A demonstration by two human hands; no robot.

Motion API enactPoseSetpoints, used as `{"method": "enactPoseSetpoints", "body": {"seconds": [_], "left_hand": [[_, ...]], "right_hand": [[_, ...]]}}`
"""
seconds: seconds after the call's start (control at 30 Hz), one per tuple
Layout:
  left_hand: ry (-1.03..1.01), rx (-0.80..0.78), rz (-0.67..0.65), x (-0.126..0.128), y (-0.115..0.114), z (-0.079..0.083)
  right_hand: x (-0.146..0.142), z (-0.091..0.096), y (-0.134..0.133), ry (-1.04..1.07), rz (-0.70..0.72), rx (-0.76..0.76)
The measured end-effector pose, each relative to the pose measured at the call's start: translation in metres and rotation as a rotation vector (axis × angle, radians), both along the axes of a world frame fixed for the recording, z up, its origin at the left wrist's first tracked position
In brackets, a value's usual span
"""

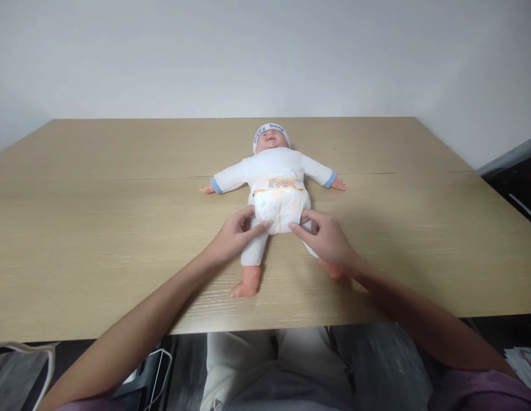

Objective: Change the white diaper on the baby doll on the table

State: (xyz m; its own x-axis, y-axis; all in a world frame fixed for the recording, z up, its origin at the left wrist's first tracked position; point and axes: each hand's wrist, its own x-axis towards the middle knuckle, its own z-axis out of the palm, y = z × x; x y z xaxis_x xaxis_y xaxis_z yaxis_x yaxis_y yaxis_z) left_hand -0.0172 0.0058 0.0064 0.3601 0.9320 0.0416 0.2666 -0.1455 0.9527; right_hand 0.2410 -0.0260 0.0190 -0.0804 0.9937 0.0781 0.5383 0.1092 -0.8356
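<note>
A baby doll (274, 162) in a white suit with blue cuffs lies on its back, its head toward the far side and its arms spread. A printed white cap (270, 129) covers its head. Around its hips is a white diaper (281, 202) with an orange and blue patterned waistband. My left hand (240, 231) pinches the diaper's leg edge on the left, thumb on top and fingers at the side. On the opposite leg edge, my right hand (323, 234) pinches the diaper in the same way, partly covering the doll's right-side leg.
The doll rests on a wide wooden table (120, 228) with a seam across it. A pale wall (231, 57) stands behind. A dark object (516, 177) is beyond the right edge. A white cable (49, 365) hangs at lower left.
</note>
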Motion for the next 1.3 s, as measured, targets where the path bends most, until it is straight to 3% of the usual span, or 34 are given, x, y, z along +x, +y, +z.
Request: {"method": "enactPoseSetpoints", "body": {"seconds": [0.27,0.47,0.8,1.0,1.3], "left_hand": [[-0.018,0.001,0.042,0.007,-0.002,-0.004],[-0.092,-0.058,0.050,0.009,-0.004,-0.001],[-0.275,-0.197,0.088,0.007,-0.001,-0.009],[-0.272,-0.196,0.102,0.006,0.000,-0.011],[-0.228,-0.182,0.108,-0.001,0.011,-0.016]], "right_hand": [[-0.005,-0.005,0.002,-0.064,0.051,0.088],[0.000,-0.008,0.007,0.039,0.054,0.034],[0.005,0.002,0.009,0.144,0.061,-0.134],[0.002,-0.002,0.005,-0.066,-0.024,0.105],[0.002,-0.007,0.005,-0.179,-0.049,0.300]]}}
